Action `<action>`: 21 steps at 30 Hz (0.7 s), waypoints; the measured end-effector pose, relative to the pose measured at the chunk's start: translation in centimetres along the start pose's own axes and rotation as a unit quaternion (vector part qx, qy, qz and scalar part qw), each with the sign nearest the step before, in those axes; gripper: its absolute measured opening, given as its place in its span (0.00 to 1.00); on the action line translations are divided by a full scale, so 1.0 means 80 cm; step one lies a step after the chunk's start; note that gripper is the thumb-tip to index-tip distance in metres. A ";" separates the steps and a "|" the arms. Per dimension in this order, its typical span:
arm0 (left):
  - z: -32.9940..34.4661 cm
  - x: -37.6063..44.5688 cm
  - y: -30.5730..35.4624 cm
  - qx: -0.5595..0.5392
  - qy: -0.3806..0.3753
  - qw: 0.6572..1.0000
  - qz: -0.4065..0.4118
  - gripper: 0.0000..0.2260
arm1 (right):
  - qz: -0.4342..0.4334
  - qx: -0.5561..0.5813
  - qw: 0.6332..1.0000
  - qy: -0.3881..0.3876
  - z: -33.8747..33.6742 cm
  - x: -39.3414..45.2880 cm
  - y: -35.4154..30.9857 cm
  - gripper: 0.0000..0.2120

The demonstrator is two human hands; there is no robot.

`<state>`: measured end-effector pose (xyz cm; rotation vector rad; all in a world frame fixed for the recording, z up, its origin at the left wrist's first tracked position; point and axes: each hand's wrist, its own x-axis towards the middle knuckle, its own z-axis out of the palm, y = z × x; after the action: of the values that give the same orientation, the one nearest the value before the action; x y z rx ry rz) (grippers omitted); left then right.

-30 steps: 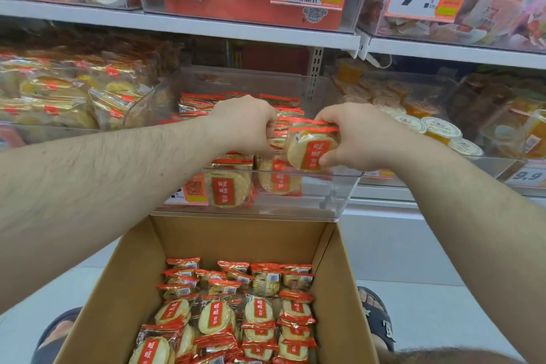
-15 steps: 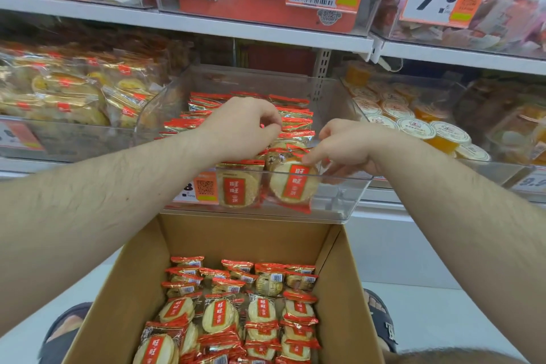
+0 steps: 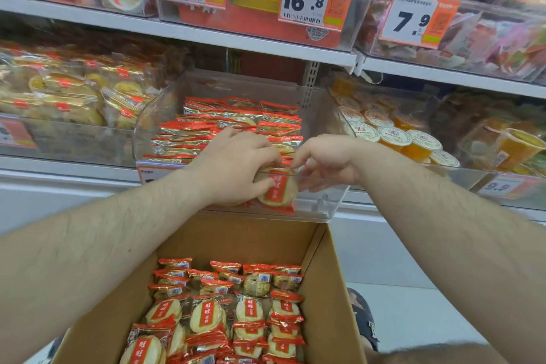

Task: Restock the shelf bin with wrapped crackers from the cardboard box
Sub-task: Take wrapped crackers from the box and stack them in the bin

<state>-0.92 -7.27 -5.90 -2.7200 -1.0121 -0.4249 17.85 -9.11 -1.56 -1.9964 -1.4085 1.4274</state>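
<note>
Step in hand: seating a wrapped cracker (image 3: pixel 277 189) at the shelf bin (image 3: pixel 322 201) front. Left hand (image 3: pixel 236 168) grips it; right hand (image 3: pixel 328 161), fingers relaxed, touches its edge. Next: release, reach down into the cardboard box (image 3: pixel 328 289) below both hands.

Both forearms are bare from wrist to the frame edge, with no sleeve showing, and carry fine dark hair; the left hand (image 3: pixel 236 168) and right hand (image 3: pixel 331 161) wear no gloves, rings or watch. At the lower right a foot (image 3: pixel 365 322) sits in a dark strapped sandal with a small pale marking on the strap; another dark sandal edge (image 3: pixel 54 347) peeks out at lower left.
</note>
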 end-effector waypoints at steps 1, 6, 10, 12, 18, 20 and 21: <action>0.001 -0.002 0.002 0.005 0.008 1.000 -0.007 0.17 | -0.001 -0.008 1.000 -0.007 0.003 -0.001 -0.003 0.20; 0.004 -0.008 0.003 -0.028 0.024 0.999 -0.037 0.16 | 0.034 0.037 0.999 0.000 -0.003 -0.001 -0.016 0.28; 0.006 -0.007 -0.001 -0.048 0.023 0.998 -0.039 0.17 | 0.053 0.193 0.979 0.045 -0.008 0.034 -0.012 0.38; 0.008 -0.005 -0.003 -0.067 0.017 0.996 -0.056 0.21 | 0.043 0.235 0.971 0.006 0.000 0.052 -0.008 0.37; 0.004 0.007 -0.019 -0.066 -0.100 0.987 -0.102 0.31 | 0.121 0.198 0.972 0.035 -0.006 0.081 -0.025 0.49; 0.003 0.007 -0.019 -0.061 -0.113 0.987 -0.099 0.30 | 0.125 0.213 0.964 0.098 -0.014 0.088 -0.038 0.50; 0.004 0.008 -0.018 -0.062 -0.112 0.987 -0.101 0.29 | 0.114 0.244 0.956 0.116 -0.016 0.092 -0.043 0.49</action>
<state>-1.37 -5.75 -5.83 -2.8348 -1.3714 -0.2230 17.26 -0.97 -2.52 -1.9518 -0.6606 1.4025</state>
